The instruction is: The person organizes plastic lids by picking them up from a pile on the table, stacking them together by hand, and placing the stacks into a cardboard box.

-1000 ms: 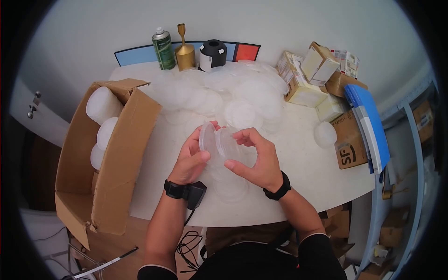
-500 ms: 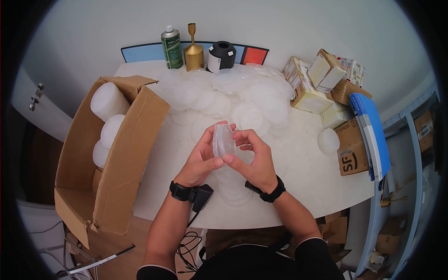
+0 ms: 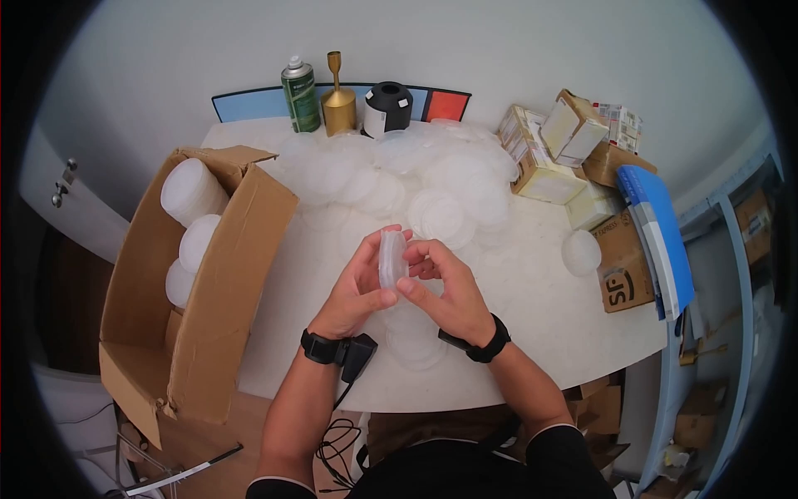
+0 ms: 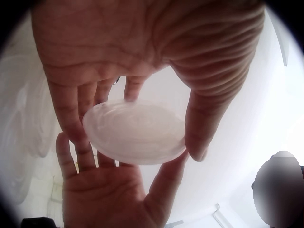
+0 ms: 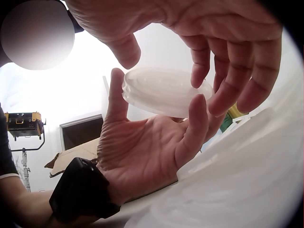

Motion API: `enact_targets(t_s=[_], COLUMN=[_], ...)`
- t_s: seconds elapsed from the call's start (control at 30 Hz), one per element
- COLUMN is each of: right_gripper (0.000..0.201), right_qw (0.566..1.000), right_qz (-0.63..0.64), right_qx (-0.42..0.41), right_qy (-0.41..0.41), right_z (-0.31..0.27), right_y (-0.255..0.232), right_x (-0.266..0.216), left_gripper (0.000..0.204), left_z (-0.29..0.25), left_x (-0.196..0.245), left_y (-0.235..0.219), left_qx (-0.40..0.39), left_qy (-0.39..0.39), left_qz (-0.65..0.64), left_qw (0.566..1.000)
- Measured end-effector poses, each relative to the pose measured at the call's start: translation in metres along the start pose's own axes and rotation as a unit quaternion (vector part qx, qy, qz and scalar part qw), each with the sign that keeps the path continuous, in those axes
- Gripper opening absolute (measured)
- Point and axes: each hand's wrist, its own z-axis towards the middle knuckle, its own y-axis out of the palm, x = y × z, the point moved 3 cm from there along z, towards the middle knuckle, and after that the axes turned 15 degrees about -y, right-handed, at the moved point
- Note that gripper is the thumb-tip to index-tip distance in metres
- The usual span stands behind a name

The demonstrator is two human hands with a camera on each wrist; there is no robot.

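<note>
A small stack of round translucent lids (image 3: 392, 259) stands on edge between the two hands above the table. The left hand (image 3: 353, 287) grips its left side, thumb at the near edge and fingers at the far edge. From the right, the right hand (image 3: 449, 287) pinches the same stack with thumb and fingertips. In the left wrist view the lids (image 4: 135, 133) lie together between both hands' fingers; the right wrist view shows their layered rims (image 5: 161, 90). Many loose lids (image 3: 474, 179) cover the back of the white table (image 3: 291, 333), with more beneath the hands.
On the left, a cardboard box (image 3: 237, 291) holds stacks of lids (image 3: 191, 191). A green can (image 3: 301, 98), a gold candlestick (image 3: 338, 108) and a black-and-white object (image 3: 387, 108) stand at the back. Small boxes (image 3: 544, 166) and a blue folder (image 3: 661, 233) are at right.
The two separate groups of lids, one in each hand, have come together into one stack. Both hands have closed in around it, and the head view has shifted slightly.
</note>
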Motion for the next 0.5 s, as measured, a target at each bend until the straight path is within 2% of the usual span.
enact_targets(t_s=[0.13,0.3,0.4,0.5], right_gripper=[0.054,0.058,0.058,0.056], right_qw=[0.997,0.994,0.992,0.99], right_qz=[0.051,0.088,0.093,0.091], right_qx=[-0.036,-0.013,-0.027,-0.047], right_qy=[0.045,0.057,0.081,0.097], right_z=[-0.0012,-0.0005,-0.0004,-0.0012], right_y=[-0.0016,-0.0008,-0.0014,-0.0019], right_x=[-0.0019,-0.0023,-0.0032,-0.0039], left_gripper=[0.118,0.12,0.111,0.12], left_z=[0.0001,-0.0006,-0.001,0.001], left_x=[-0.0011,-0.002,-0.0022,-0.0062], left_y=[0.0027,0.0057,0.0077,0.0057], left_qx=[-0.003,-0.017,-0.032,-0.02], left_qy=[0.001,-0.014,-0.01,-0.006], left_qz=[0.006,0.01,-0.006,0.014], left_qw=[1.0,1.0,0.999,1.0])
